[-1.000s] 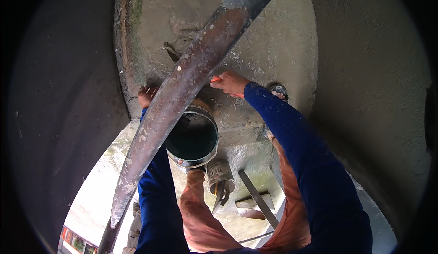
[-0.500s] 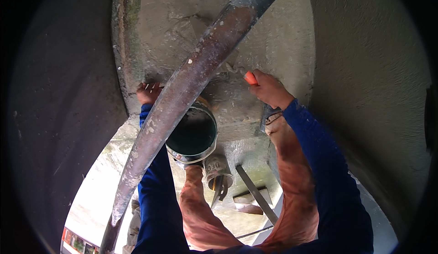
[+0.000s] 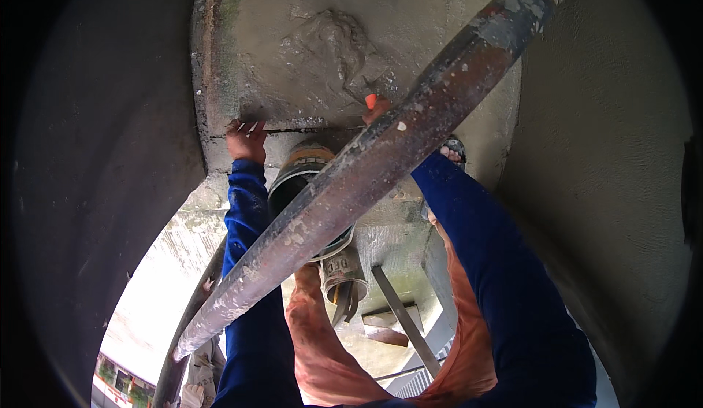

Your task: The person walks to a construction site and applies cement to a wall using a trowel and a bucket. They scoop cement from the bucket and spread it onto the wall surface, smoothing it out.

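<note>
My left hand [image 3: 247, 143] rests at the near edge of a wet mortar surface [image 3: 278, 78], its fingers spread apart. A thin dark line runs along that edge beside the fingertips. My right hand [image 3: 376, 110], partly behind a slanting pipe [image 3: 366, 155], is closed round the orange handle of a trowel [image 3: 371, 101]. The trowel's blade cannot be made out against the grey mortar. Just beyond it lies a rough, wet heap of mortar [image 3: 339, 38]. Between my forearms a dark bucket [image 3: 287, 192] stands tilted, partly covered by the pipe.
The paint-spotted pipe crosses close in front of both arms. Below the bucket sits a smaller pail [image 3: 344, 265] with tools in it. A long bar [image 3: 399, 309] leans by a flat float-like board [image 3: 384, 327]. Grey walls [image 3: 600, 115] curve up on both sides.
My right hand has moved left with the trowel, and a mortar heap now shows on the surface. My left fingers have spread. The pipe sits farther right in view.
</note>
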